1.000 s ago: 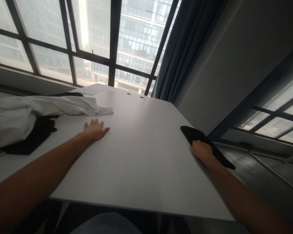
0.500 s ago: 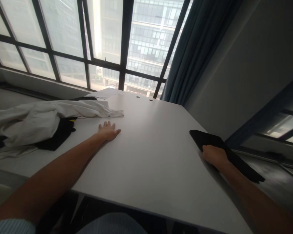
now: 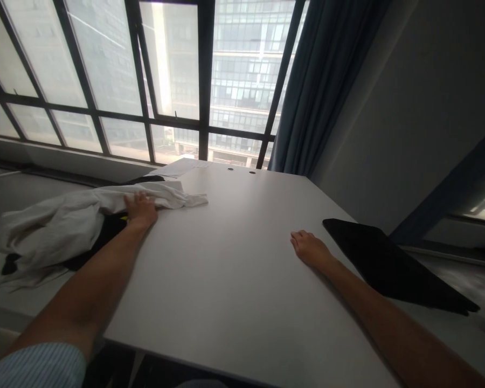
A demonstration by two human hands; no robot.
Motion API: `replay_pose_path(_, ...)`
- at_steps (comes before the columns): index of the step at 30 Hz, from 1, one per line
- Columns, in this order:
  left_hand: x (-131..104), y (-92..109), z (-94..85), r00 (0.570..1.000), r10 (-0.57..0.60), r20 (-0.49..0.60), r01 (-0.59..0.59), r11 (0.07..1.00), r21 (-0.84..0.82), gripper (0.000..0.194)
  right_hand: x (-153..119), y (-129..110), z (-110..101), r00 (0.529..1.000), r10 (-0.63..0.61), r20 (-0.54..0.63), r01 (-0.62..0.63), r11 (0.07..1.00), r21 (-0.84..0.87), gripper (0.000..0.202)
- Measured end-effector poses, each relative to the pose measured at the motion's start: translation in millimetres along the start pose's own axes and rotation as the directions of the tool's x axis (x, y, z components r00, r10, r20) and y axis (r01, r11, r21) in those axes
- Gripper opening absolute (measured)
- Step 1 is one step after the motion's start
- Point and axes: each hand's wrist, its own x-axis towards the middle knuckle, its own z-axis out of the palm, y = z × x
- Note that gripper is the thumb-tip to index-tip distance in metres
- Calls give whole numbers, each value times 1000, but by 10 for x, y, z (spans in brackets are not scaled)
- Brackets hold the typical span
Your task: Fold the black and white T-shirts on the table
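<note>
Fabric (image 3: 67, 218), white: left hand (image 3: 140, 209) on it, fingers spread | right hand (image 3: 310, 249) near black item (image 3: 388, 264), fingers together

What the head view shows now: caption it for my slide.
Left hand at crumpled white cloth, right hand over a white table, near a flat black item.

Office-like room (white table (image 3: 226, 280), broad windows (image 3: 170, 64))

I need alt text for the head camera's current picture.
A person's left hand is on or just above white cloth on a white table; the right hand is near black cloth on the right. Windows and a blue curtain are behind.
</note>
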Motion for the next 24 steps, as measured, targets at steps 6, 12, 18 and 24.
replay_pose_path(6,55,103,-127,980,-140,-138,122,984,-131,69,-33,10,55,998,47,-52,-44,997,59,46)
replay_pose_path(12,32,1347,-177,989,110,-95,-139,910,-390,55,-42,-12,33,994,80,-72,-69,987,146,48)
replay_pose_path(18,-526,2408,136,529,845,-74,-677,368,-637,54,-39,94,131,989,57,-135,-16,959,284,62)
replay_pose_path(24,-581,1921,110,482,831,277,-778,552,-300,92,14,176,192,978,-73,-194,151,893,424,55)
